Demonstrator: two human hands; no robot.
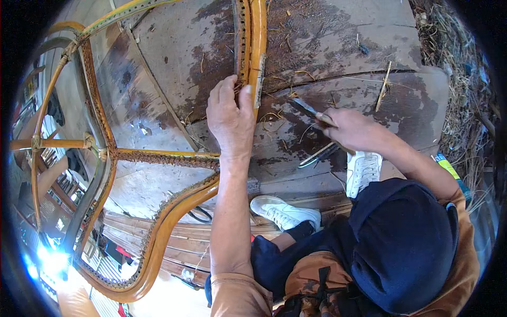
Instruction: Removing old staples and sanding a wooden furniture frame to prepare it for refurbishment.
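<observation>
A bent rattan chair frame (158,224) of glossy orange-brown poles stands at the left, its inner edges lined with small holes and ragged fibre stubs. My left hand (231,119) grips its upright pole (257,45), thumb on the near side and fingers across the holed strip. A pale, peeled patch shows on the pole beside my thumb. In my right hand (351,128) is a chisel (307,108) with a flat metal blade and a light handle. Its tip points toward the pole, apart from it, low over the stained board (327,79).
A slim pointed tool (317,155) lies on the board near my white shoes (285,213). Loose fibre scraps and a cane sliver (384,87) are scattered about. Dry straw (462,95) borders the right side, by a green-yellow container (448,166). My bent knee (404,245) fills the lower right.
</observation>
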